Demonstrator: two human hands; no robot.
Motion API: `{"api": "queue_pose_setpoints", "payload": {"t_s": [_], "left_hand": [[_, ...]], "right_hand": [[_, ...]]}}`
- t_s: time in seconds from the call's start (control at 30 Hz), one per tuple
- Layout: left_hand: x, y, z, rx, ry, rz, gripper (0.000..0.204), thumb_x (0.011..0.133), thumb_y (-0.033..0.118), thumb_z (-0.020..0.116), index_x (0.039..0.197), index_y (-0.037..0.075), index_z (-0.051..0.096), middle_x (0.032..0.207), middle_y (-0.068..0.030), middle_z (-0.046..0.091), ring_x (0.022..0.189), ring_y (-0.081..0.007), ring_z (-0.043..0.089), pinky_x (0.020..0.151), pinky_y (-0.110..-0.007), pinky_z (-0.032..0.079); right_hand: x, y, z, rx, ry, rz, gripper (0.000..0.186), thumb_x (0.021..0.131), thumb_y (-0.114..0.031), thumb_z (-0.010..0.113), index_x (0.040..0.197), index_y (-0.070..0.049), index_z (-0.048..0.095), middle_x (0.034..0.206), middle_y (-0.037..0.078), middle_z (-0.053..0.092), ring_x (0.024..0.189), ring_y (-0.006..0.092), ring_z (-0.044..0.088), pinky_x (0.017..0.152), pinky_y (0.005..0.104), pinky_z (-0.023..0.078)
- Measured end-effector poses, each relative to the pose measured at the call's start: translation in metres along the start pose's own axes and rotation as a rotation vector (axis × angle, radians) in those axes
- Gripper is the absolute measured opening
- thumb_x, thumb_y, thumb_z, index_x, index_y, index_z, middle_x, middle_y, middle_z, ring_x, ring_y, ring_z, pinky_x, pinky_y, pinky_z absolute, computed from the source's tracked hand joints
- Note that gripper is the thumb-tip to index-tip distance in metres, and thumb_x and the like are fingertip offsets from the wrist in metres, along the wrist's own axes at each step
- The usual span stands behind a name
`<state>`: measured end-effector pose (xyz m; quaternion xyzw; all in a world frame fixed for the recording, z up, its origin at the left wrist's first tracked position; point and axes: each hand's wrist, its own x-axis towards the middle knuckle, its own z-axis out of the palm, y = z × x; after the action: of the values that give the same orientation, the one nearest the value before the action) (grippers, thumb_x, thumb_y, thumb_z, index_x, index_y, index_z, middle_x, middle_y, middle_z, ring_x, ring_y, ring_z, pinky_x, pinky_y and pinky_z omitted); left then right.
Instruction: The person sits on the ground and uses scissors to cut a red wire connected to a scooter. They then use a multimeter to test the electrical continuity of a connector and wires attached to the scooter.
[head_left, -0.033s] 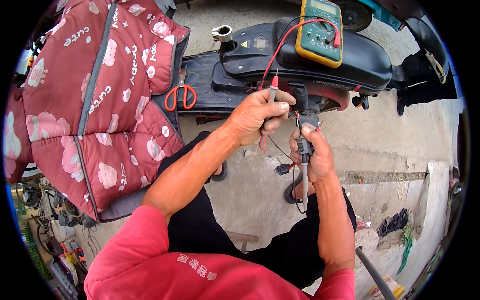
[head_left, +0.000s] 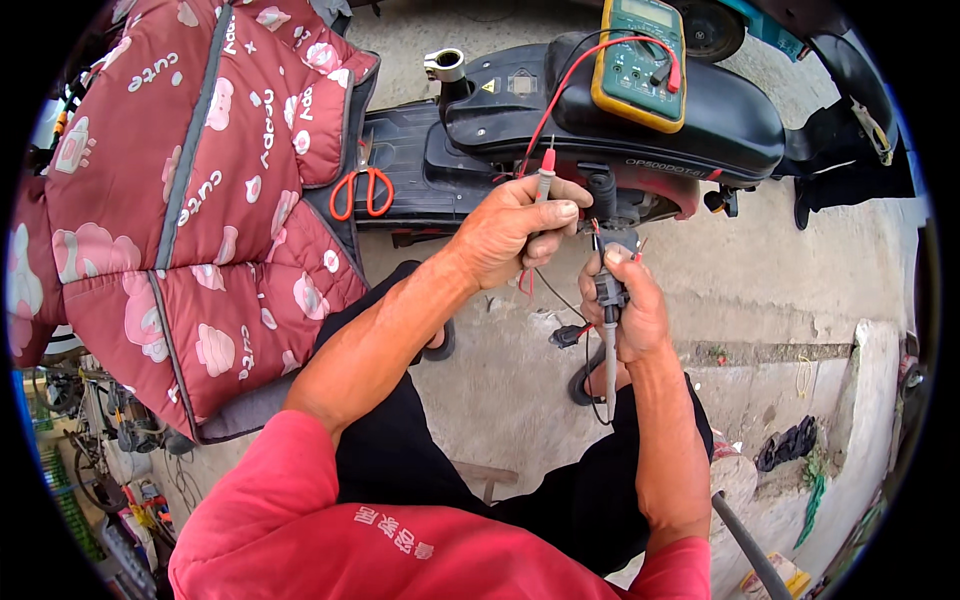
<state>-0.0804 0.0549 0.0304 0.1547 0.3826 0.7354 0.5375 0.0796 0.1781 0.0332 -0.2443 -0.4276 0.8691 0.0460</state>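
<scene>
My left hand [head_left: 520, 232] is closed around a red-tipped multimeter probe [head_left: 546, 172], its metal point upward. Facing it, my right hand [head_left: 638, 315] is closed around a grey and black probe [head_left: 611, 365], its grey end hanging down. A dark connector [head_left: 609, 290] with thin wires [head_left: 598, 238] is in the same hand, its exact fit against the probe partly hidden by my fingers. Above both hands, a green multimeter with a yellow edge [head_left: 640, 65] lies on the black seat; its red lead [head_left: 555, 100] runs down toward my left hand.
The black electric scooter [head_left: 480, 130] stands across in front of me. Orange-handled scissors [head_left: 362, 190] rest on its footboard. A padded maroon cover [head_left: 130, 200] fills the left side. A black plug [head_left: 566, 337] hangs near my right foot. Another person's dark-clothed leg [head_left: 850, 165] is at right.
</scene>
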Motion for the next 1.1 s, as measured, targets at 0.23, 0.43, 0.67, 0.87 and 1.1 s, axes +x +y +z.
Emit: {"api": "queue_pose_setpoints", "payload": {"t_s": [0.23, 0.43, 0.67, 0.87, 1.1], "left_hand": [[-0.003, -0.008, 0.0, 0.106, -0.045, -0.036, 0.028, 0.091, 0.013, 0.069, 0.114, -0.001, 0.064, 0.081, -0.0035, 0.059, 0.054, -0.0051, 0.044, 0.048, -0.021, 0.034], [0.001, -0.023, 0.008, 0.103, -0.027, 0.056, 0.025, 0.09, 0.009, 0.069, 0.112, 0.0, 0.061, 0.08, -0.0051, 0.062, 0.053, -0.0057, 0.044, 0.048, -0.021, 0.035], [-0.002, -0.013, 0.021, 0.367, 0.135, 0.143, 0.043, 0.103, 0.035, 0.049, 0.121, -0.003, 0.057, 0.081, -0.0033, 0.057, 0.053, -0.0058, 0.043, 0.046, -0.021, 0.035], [-0.006, 0.0, 0.014, 0.687, 0.138, 0.175, 0.043, 0.104, 0.03, 0.045, 0.133, -0.001, 0.053, 0.077, -0.0027, 0.058, 0.055, -0.0053, 0.045, 0.05, -0.021, 0.039], [-0.003, -0.002, 0.016, 0.781, 0.088, 0.164, 0.04, 0.102, 0.027, 0.048, 0.131, 0.001, 0.057, 0.077, -0.0033, 0.059, 0.058, -0.0055, 0.045, 0.051, -0.023, 0.038]], "right_hand": [[-0.001, 0.0, 0.003, -0.003, 0.035, 0.0, 0.024, 0.093, -0.029, 0.056, 0.086, -0.006, 0.058, 0.067, 0.002, 0.055, 0.055, 0.0089, 0.046, 0.05, 0.0243, 0.035], [0.0, 0.002, 0.001, 0.012, 0.001, -0.023, 0.022, 0.093, -0.028, 0.055, 0.087, -0.007, 0.058, 0.068, 0.003, 0.057, 0.054, 0.0085, 0.046, 0.048, 0.0239, 0.035], [0.003, 0.005, -0.008, 0.073, 0.124, -0.053, 0.019, 0.094, -0.026, 0.057, 0.089, -0.008, 0.059, 0.073, 0.002, 0.058, 0.055, 0.0072, 0.047, 0.047, 0.0228, 0.036], [0.008, 0.003, -0.014, 0.081, 0.174, -0.084, 0.02, 0.095, -0.027, 0.057, 0.091, -0.007, 0.059, 0.073, 0.002, 0.059, 0.053, 0.0058, 0.045, 0.047, 0.0203, 0.035], [0.01, 0.01, -0.012, 0.056, 0.243, -0.07, 0.024, 0.094, -0.032, 0.058, 0.093, -0.009, 0.06, 0.074, 0.002, 0.06, 0.051, 0.0057, 0.045, 0.045, 0.0197, 0.032]]}}
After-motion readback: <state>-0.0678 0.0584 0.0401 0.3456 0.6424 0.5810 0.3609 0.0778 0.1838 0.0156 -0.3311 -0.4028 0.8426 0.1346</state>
